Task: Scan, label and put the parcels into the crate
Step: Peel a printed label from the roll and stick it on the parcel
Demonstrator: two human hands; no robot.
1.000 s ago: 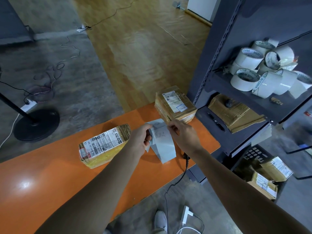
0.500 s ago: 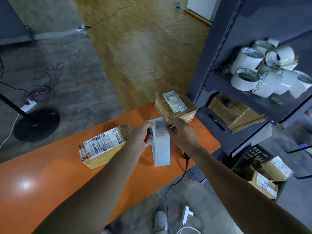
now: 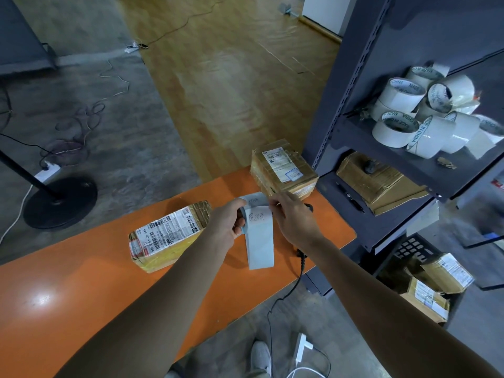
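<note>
Over the orange table (image 3: 68, 290) my left hand (image 3: 227, 223) grips a roll of pale blue labels (image 3: 259, 236), whose loose strip hangs down toward me. My right hand (image 3: 293, 216) pinches the top edge of a label with handwriting on it. A taped parcel with a barcode label (image 3: 166, 236) lies on the table left of my hands. A second brown parcel (image 3: 282, 170) sits at the table's far right corner. A dark crate (image 3: 409, 248) on the floor at the right holds two parcels (image 3: 436, 285). The scanner is mostly hidden under my right hand.
A grey metal shelf unit (image 3: 354, 91) stands right of the table, with several white tape rolls (image 3: 425, 113), flattened cardboard (image 3: 379, 181) and a pen (image 3: 350, 197). The scanner's cable (image 3: 289, 290) hangs off the table's near edge. A black lamp base (image 3: 60, 200) and loose wires lie on the floor at the left.
The loose strip of labels has swung from slanting right to hanging straight down. My right fingers have shifted up onto the written label's edge. Both parcels stay put.
</note>
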